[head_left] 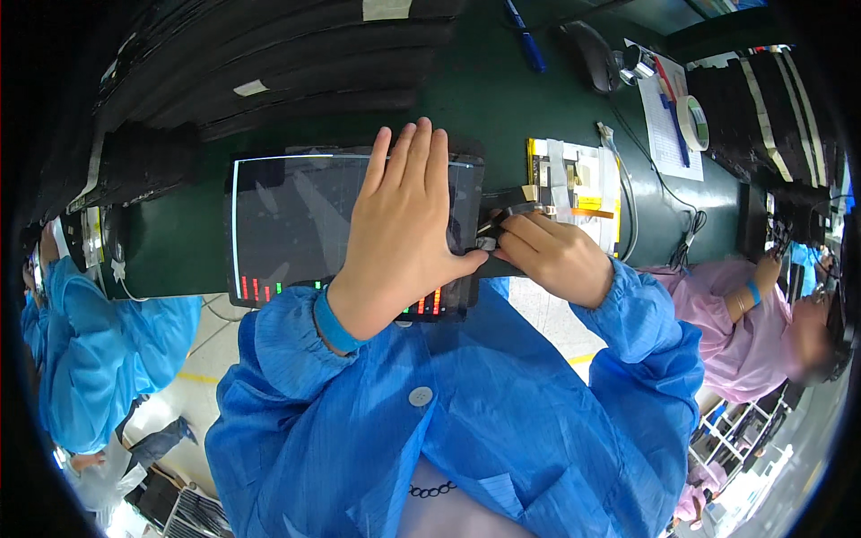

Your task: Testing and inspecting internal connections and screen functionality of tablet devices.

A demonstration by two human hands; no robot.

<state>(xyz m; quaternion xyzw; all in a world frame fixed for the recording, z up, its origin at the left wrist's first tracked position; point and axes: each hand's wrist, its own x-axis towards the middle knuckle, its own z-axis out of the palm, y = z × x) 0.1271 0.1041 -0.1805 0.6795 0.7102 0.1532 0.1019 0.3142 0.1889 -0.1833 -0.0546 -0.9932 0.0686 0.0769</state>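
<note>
A dark tablet-like screen panel (287,211) lies lit on the green bench, with small red and green marks along its near edge. My left hand (404,215) rests on its right half, fingers stretched out flat and together, thumb reaching toward the panel's right edge. Just beyond that edge, my right hand (560,255) is closed, its fingertips pinching at a short black ribbon cable (513,212) and small connector end. The exact pinch is partly hidden by the fingers. Behind the right hand sits a flat yellow-edged electronic part (583,175) with white and silver areas and an orange strip.
At the back right are a black mouse (592,56), a paper sheet (659,117) with pens, and a tape roll (692,123). A blue pen (529,40) lies further back. Thin cables (695,220) trail right. Black-covered equipment (269,67) stands behind the panel. People sit on both sides.
</note>
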